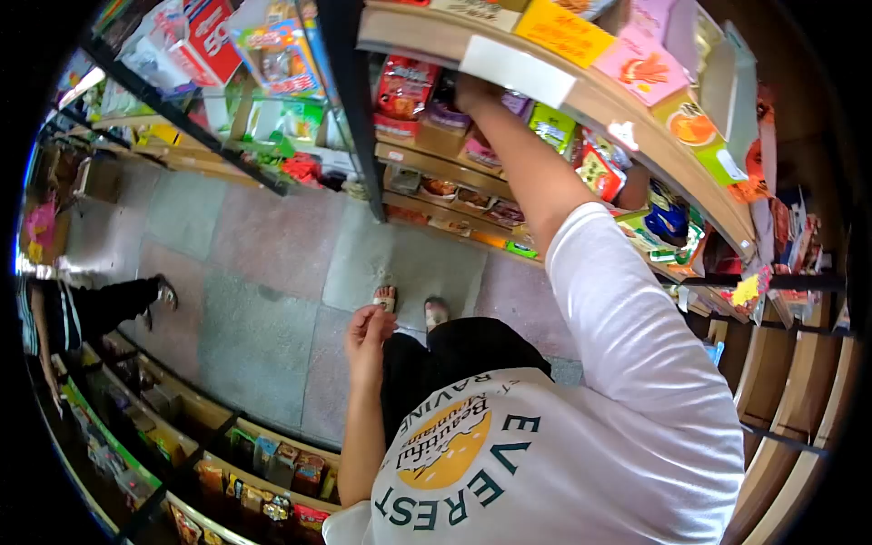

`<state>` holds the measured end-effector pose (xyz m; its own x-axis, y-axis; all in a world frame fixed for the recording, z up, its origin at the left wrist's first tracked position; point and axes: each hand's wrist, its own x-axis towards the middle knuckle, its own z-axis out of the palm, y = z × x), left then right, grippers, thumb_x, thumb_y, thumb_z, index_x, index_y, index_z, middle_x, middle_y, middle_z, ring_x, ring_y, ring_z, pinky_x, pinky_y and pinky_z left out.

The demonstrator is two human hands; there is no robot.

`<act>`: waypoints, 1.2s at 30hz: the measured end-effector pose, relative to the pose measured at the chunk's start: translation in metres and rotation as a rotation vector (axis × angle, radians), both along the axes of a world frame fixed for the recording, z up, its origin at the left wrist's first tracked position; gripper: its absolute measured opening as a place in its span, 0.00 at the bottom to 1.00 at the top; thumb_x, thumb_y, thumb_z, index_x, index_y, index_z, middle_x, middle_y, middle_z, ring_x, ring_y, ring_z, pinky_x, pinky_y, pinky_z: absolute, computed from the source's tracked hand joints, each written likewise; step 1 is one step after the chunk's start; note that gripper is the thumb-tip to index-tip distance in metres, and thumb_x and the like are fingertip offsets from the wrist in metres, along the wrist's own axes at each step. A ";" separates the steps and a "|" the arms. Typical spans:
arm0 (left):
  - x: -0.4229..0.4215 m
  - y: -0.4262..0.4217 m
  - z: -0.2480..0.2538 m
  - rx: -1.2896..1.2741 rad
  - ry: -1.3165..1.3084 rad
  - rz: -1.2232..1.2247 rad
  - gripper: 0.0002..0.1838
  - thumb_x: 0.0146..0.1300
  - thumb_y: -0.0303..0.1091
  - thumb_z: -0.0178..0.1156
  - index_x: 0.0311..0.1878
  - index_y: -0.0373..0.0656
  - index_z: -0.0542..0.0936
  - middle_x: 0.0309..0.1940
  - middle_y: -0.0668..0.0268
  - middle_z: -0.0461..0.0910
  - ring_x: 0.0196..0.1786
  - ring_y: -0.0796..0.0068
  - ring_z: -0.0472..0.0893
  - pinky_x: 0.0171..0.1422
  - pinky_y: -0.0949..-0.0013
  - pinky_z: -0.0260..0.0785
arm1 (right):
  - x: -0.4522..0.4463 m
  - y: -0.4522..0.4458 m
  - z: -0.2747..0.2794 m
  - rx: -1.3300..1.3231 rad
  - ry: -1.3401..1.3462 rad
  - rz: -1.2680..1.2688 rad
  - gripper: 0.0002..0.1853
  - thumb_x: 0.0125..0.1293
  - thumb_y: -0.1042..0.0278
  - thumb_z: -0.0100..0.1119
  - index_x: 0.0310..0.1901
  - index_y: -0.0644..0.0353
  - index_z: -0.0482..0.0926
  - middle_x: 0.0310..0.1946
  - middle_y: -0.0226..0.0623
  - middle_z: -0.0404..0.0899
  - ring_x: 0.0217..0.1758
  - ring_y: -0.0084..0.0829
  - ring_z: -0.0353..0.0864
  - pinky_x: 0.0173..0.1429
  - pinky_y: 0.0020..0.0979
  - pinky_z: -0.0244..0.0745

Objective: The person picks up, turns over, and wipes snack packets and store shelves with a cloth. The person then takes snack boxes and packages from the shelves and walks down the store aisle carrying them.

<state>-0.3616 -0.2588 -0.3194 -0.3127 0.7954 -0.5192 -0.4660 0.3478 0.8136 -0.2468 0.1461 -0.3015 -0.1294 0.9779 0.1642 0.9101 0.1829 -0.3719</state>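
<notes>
Reaching beneath the shelf board [413, 34], the right hand [472, 93] is beside purple packets [445, 115], its grip hidden, so I can't tell. The left hand [369, 327] hangs loosely curled shut above the floor [259, 318].

This is a shop selling packaged food: bright packets [405, 88] crowd the shelf around the right hand's fingers, with boxed goods [643, 69] on the shelf [599, 56] above them. A tiled aisle [259, 313] runs beneath the left hand's fingers [372, 320], and beyond it, low divided racks [218, 420] hold more small packs [291, 465].
</notes>
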 end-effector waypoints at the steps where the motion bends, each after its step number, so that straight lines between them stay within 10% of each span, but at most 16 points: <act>1: 0.001 -0.001 0.001 -0.004 -0.037 0.045 0.07 0.59 0.33 0.53 0.37 0.40 0.73 0.27 0.67 0.77 0.29 0.82 0.74 0.33 0.80 0.62 | 0.005 0.001 0.002 0.022 0.036 -0.004 0.24 0.55 0.62 0.49 0.54 0.59 0.64 0.59 0.46 0.58 0.63 0.40 0.55 0.64 0.37 0.53; 5: 0.000 0.003 -0.006 0.014 -0.040 0.052 0.08 0.58 0.34 0.53 0.38 0.42 0.73 0.28 0.66 0.77 0.28 0.80 0.74 0.33 0.80 0.62 | 0.007 -0.013 0.006 -0.126 0.450 0.164 0.23 0.57 0.59 0.49 0.56 0.53 0.64 0.58 0.43 0.61 0.63 0.38 0.56 0.64 0.36 0.50; 7: 0.001 0.015 0.005 0.004 0.021 -0.025 0.08 0.57 0.35 0.55 0.38 0.43 0.73 0.27 0.66 0.77 0.27 0.80 0.74 0.31 0.81 0.62 | 0.028 -0.014 0.006 -0.003 -0.053 0.081 0.22 0.57 0.57 0.51 0.54 0.52 0.67 0.55 0.42 0.65 0.60 0.38 0.60 0.63 0.36 0.52; 9: -0.003 0.028 0.002 0.057 -0.036 -0.096 0.06 0.57 0.35 0.54 0.35 0.44 0.73 0.27 0.69 0.76 0.28 0.82 0.74 0.32 0.81 0.61 | 0.041 -0.065 0.034 0.082 1.011 0.392 0.25 0.59 0.51 0.48 0.56 0.52 0.64 0.56 0.41 0.64 0.59 0.40 0.60 0.62 0.38 0.54; 11: 0.002 0.044 0.007 0.088 -0.045 -0.134 0.07 0.57 0.36 0.54 0.35 0.45 0.73 0.27 0.69 0.77 0.28 0.82 0.74 0.32 0.81 0.61 | 0.042 -0.067 0.077 0.105 0.462 0.186 0.27 0.54 0.60 0.56 0.57 0.51 0.63 0.51 0.37 0.69 0.54 0.39 0.66 0.57 0.40 0.59; 17: 0.031 0.100 0.045 0.108 -0.534 -0.256 0.22 0.60 0.50 0.46 0.49 0.42 0.69 0.38 0.60 0.75 0.35 0.70 0.75 0.41 0.70 0.66 | 0.120 -0.186 0.065 -0.663 1.930 0.231 0.19 0.42 0.81 0.50 0.41 0.65 0.68 0.35 0.39 0.70 0.41 0.33 0.70 0.46 0.29 0.65; 21: 0.052 0.093 0.077 0.408 -0.652 -0.633 0.23 0.60 0.45 0.44 0.52 0.36 0.67 0.40 0.54 0.75 0.45 0.61 0.75 0.49 0.64 0.67 | 0.140 -0.224 0.088 -0.691 1.703 0.857 0.14 0.45 0.83 0.51 0.36 0.61 0.68 0.39 0.42 0.71 0.46 0.33 0.70 0.52 0.36 0.65; 25: 0.066 0.089 0.092 0.410 -0.422 -0.527 0.15 0.55 0.20 0.53 0.48 0.32 0.69 0.35 0.64 0.78 0.36 0.82 0.76 0.40 0.82 0.66 | 0.143 -0.232 0.128 -0.223 0.976 0.641 0.17 0.52 0.80 0.53 0.45 0.59 0.70 0.50 0.44 0.67 0.53 0.31 0.69 0.54 0.32 0.68; 28: 0.067 0.084 0.099 0.422 -0.259 -0.447 0.16 0.55 0.19 0.53 0.48 0.32 0.69 0.35 0.62 0.78 0.36 0.82 0.76 0.41 0.82 0.67 | 0.127 -0.229 0.117 -0.402 1.533 0.254 0.21 0.57 0.82 0.47 0.54 0.59 0.66 0.50 0.41 0.69 0.51 0.28 0.70 0.53 0.29 0.68; 32: 0.066 0.078 0.101 0.459 -0.149 -0.308 0.16 0.55 0.19 0.53 0.48 0.31 0.69 0.35 0.62 0.78 0.36 0.82 0.76 0.41 0.82 0.67 | 0.106 -0.235 0.112 -0.553 1.762 0.040 0.22 0.67 0.56 0.35 0.49 0.68 0.66 0.45 0.40 0.72 0.47 0.28 0.73 0.52 0.29 0.68; 36: 0.058 0.069 0.095 0.432 -0.099 -0.239 0.16 0.55 0.20 0.54 0.48 0.31 0.70 0.34 0.62 0.79 0.36 0.83 0.76 0.40 0.82 0.67 | 0.096 -0.237 0.107 -0.545 1.495 0.090 0.10 0.60 0.67 0.52 0.36 0.65 0.75 0.27 0.32 0.77 0.27 0.18 0.75 0.27 0.18 0.70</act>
